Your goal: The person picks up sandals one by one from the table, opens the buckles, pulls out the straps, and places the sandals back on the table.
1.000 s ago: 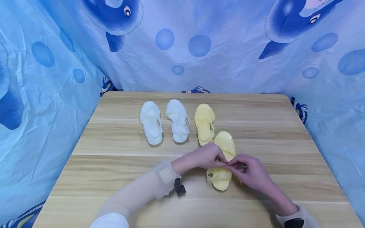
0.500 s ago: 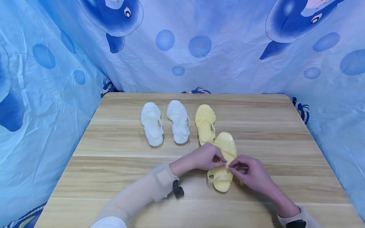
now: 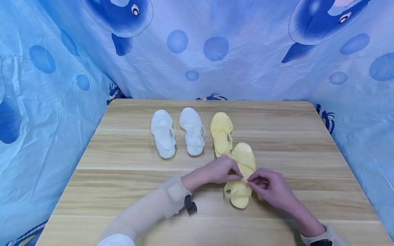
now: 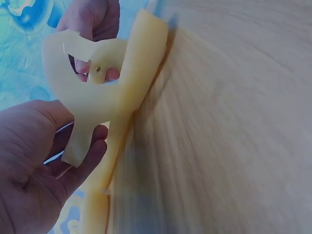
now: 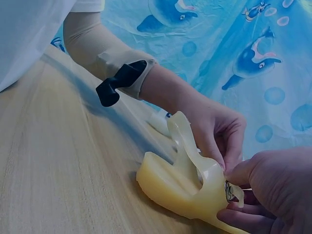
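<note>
The nearer yellow jelly sandal [image 3: 240, 200] lies sole-down on the table, its heel toward me and its toe by the other yellow sandal [image 3: 221, 133]. From its left side my left hand [image 3: 220, 169] reaches across, thumb and forefinger pinching at the ankle strap. On the right side my right hand [image 3: 272, 186] pinches the strap's end by a small metal buckle [image 5: 231, 191]. A short stretch of strap [image 3: 245, 180] spans the fingertips of both hands. In the left wrist view, the heel loop [image 4: 92, 100] stands up from the sole, close to the left fingers [image 4: 97, 146].
Two white sandals [image 3: 163, 135] stand side by side, left of the yellow pair. The wood-grain table [image 3: 123, 191] has blue sheeting [image 3: 191, 51] with whale prints behind it and at its sides. A black camera mount [image 3: 190, 206] hangs below my left wrist.
My left fingertips have drawn slightly left, away from the right ones, which they met a second ago. A bit of strap now shows between them. The right hand and sandals are nearly still.
</note>
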Demonstrator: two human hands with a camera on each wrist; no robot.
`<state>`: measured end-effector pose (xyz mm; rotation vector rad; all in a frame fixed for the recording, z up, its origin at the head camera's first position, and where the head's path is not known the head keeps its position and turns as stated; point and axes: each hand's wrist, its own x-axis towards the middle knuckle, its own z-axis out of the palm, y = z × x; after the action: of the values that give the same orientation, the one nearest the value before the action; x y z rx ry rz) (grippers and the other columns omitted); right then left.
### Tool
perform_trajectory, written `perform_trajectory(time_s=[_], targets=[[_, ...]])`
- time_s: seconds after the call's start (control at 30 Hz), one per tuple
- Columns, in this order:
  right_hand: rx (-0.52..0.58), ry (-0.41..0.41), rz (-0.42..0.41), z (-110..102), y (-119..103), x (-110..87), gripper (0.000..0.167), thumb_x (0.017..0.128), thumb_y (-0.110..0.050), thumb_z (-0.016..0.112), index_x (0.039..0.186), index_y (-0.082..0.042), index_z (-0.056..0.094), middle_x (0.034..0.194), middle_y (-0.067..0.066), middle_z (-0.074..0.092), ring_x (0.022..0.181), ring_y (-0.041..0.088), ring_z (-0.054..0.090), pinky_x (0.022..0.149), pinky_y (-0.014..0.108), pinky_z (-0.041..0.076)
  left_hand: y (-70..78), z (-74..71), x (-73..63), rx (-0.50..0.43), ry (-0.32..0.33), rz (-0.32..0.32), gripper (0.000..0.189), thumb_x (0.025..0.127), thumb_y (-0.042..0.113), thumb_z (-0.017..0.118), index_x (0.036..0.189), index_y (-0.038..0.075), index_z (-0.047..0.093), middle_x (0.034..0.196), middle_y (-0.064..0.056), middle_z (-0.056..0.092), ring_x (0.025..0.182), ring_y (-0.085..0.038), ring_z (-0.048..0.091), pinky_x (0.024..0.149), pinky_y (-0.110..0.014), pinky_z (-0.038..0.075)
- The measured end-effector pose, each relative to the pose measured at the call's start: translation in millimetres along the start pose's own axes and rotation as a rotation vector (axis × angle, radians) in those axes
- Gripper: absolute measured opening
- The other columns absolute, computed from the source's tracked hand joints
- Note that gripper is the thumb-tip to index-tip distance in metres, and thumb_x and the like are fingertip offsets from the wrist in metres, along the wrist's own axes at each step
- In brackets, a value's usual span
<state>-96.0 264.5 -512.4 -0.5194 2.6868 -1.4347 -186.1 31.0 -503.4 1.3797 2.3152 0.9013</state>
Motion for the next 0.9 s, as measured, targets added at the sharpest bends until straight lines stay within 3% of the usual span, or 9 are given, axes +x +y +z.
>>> perform_trajectory(time_s=[0.13,0.27,0.37,0.7,0.8,0.9], targets=[[-0.012,0.004,-0.009,-1.9,-1.1,0.6,0.019,0.088,-0.002,0.084,0.096,-0.018,0.077,0.091,0.002,0.077,0.079,0.002,0.072,0.065,0.025,0.064,2.2,-1.2,1.3,0.051,0.010,0.007,0.013,0.097,0.017,0.078,0.109,0.013,0.084,0.102,0.003,0.083,0.082,-0.001,0.069,0.077,-0.005,0.049],[-0.015,0.007,-0.018,-0.7,-1.5,1.4,0.022,0.087,0.000,0.084,0.096,-0.019,0.077,0.092,-0.001,0.077,0.079,0.002,0.072,0.066,0.025,0.064,6.8,-0.6,5.6,0.134,0.002,0.021,0.020,0.096,0.021,0.079,0.115,0.016,0.083,0.112,0.004,0.082,0.100,-0.005,0.074,0.094,-0.012,0.053],[-0.010,0.010,-0.013,0.8,-1.2,1.5,0.024,0.086,0.001,0.085,0.096,-0.019,0.077,0.093,-0.005,0.077,0.080,0.002,0.072,0.066,0.025,0.064,9.3,0.1,7.9,0.177,0.000,0.041,0.017,0.097,0.023,0.079,0.113,0.018,0.084,0.110,0.006,0.083,0.106,-0.005,0.075,0.099,-0.015,0.053],[-0.002,-0.002,-0.001,0.8,0.6,0.7,0.019,0.089,-0.004,0.084,0.096,-0.020,0.076,0.091,-0.003,0.076,0.080,0.002,0.072,0.067,0.025,0.064,6.9,0.6,1.3,0.162,-0.015,0.008,0.010,0.098,0.021,0.078,0.104,0.018,0.085,0.099,0.007,0.083,0.090,-0.002,0.074,0.082,-0.008,0.052],[0.005,0.001,-0.008,1.6,1.7,-0.1,0.020,0.089,-0.002,0.084,0.096,-0.019,0.077,0.091,-0.001,0.076,0.080,0.002,0.072,0.067,0.025,0.064,9.1,-0.2,-0.3,0.217,-0.019,0.010,0.011,0.099,0.025,0.078,0.105,0.019,0.085,0.100,0.008,0.083,0.090,-0.003,0.072,0.084,-0.012,0.052],[0.013,0.010,-0.021,2.5,2.5,-0.5,0.022,0.087,0.000,0.084,0.097,-0.019,0.077,0.092,-0.002,0.076,0.080,0.002,0.072,0.066,0.025,0.064,13.7,-0.3,1.1,0.336,-0.007,0.047,0.014,0.097,0.030,0.079,0.109,0.024,0.084,0.104,0.011,0.082,0.095,-0.005,0.071,0.086,-0.018,0.053]])
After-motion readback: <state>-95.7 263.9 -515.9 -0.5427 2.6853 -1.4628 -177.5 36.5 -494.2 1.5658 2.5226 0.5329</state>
